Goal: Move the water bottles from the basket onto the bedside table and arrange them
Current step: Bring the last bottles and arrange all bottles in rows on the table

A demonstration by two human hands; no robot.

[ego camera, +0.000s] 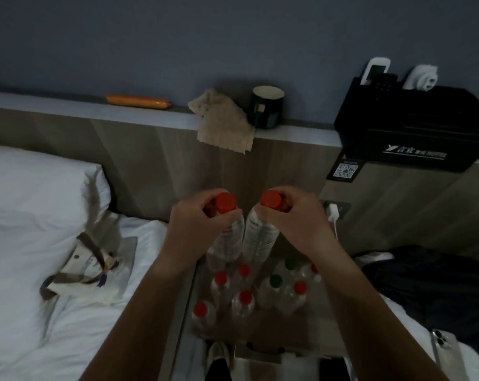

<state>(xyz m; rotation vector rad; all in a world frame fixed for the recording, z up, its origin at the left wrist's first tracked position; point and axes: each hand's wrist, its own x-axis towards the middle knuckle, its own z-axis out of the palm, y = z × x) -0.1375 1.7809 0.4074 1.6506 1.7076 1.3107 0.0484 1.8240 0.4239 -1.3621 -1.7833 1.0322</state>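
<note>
Red-capped and clear, the left bottle [231,239] was gripped at its neck by the left hand [193,216], the right bottle [260,237] likewise by the right hand [297,215], side by side at the far end of the bedside table [293,329], behind the standing bottles [244,299].

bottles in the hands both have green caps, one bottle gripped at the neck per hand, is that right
Not quite. In the head view the caps on both held bottles are red, not green: the left hand grips the left bottle at its neck, the right hand the right bottle. Green caps show only among the standing bottles below.
</note>
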